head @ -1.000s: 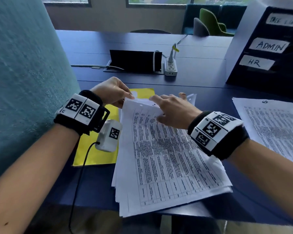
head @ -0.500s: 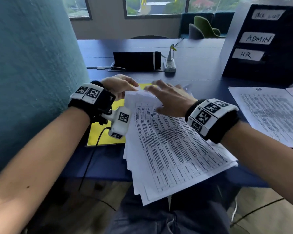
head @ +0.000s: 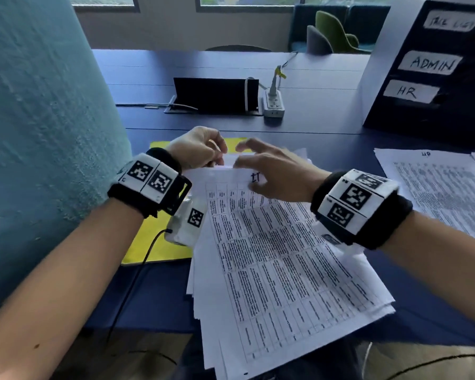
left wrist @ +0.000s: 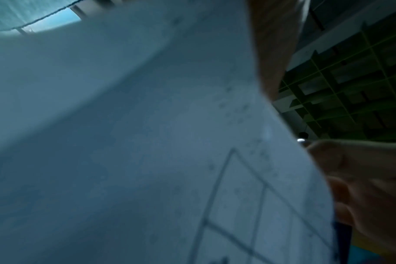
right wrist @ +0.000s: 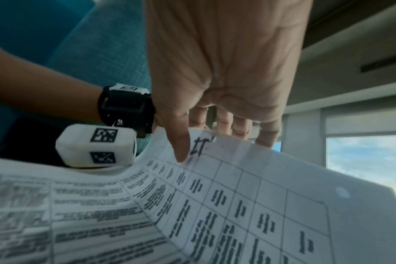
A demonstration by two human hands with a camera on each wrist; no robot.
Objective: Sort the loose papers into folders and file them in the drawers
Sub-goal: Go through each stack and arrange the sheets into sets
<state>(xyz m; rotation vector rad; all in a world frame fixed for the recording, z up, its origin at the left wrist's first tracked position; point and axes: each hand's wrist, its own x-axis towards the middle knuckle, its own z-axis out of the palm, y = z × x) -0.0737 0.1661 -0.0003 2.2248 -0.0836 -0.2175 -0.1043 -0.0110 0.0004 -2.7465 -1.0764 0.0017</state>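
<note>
Lifted since the earlier frame, the far edge of one sheet (head: 225, 176), marked IT, is pinched by two hands: left hand (head: 200, 149) at the corner, right hand (head: 274, 174) with thumb on it, fingers behind. One stack (head: 206, 333) lies at centre, one yellow folder (head: 173, 253) left of it, and three labelled drawers (head: 450, 111) at upper right.

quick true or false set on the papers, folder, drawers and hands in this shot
1. The top sheet is hand-marked IT. True.
2. The yellow folder lies right of the paper stack. False: it lies left, partly beneath it.
3. The drawer unit shows ADMIN and HR labels. True.
4. The right hand touches the drawer unit. False: it pinches the top sheet's far edge, thumb by the mark.
</note>
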